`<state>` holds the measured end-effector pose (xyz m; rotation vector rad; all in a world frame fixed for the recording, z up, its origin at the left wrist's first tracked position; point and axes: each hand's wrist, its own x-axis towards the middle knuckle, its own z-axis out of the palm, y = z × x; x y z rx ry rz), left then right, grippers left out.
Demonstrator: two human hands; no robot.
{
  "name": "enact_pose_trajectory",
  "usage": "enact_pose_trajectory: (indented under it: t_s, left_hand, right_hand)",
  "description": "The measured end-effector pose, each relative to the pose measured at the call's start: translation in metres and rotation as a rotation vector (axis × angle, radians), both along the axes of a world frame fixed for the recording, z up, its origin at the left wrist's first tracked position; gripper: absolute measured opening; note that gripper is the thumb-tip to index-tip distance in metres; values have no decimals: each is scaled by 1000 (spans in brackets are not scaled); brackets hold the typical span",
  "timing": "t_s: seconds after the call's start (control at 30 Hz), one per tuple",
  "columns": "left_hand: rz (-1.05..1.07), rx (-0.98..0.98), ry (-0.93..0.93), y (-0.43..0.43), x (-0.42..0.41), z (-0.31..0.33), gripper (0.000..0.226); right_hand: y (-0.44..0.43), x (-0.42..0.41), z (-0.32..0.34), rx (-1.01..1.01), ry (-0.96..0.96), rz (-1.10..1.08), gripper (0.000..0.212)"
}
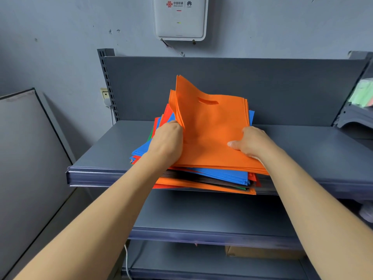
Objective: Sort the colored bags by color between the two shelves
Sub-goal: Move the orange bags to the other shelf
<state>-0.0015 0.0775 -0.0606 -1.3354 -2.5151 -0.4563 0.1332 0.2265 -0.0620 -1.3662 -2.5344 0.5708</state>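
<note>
The orange bags [210,126] are gripped at both sides: the left edge is pinched by the left hand [167,140], and the right edge is held by the right hand [250,144], thumb laid on top. Their far ends are raised above the mixed pile [222,176] lying on the top shelf [113,154]. An orange bundle is apparently being separated. Next, it would need to be lifted clear without lower layers being dragged along.
</note>
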Motion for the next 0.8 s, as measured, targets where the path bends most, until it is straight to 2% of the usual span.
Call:
enact_pose_trajectory:
  t_s: [0.13, 0.33, 0.67, 0.8]
  left_hand:
    - [-20, -44, 105, 0, 7, -1, 28]
    - [-38, -23, 117, 2, 18, 1, 26]
    - [-32, -41, 197, 3, 52, 15, 23]
    - [-13, 43, 157, -2, 57, 21, 21]
  right_hand:
    - [4, 1, 1, 2, -6, -31, 58]
    - [8, 5, 6, 32, -26, -81, 64]
    - [13, 25, 0, -68, 158, -80, 49]
    - [11, 33, 1, -91, 191, -88, 58]
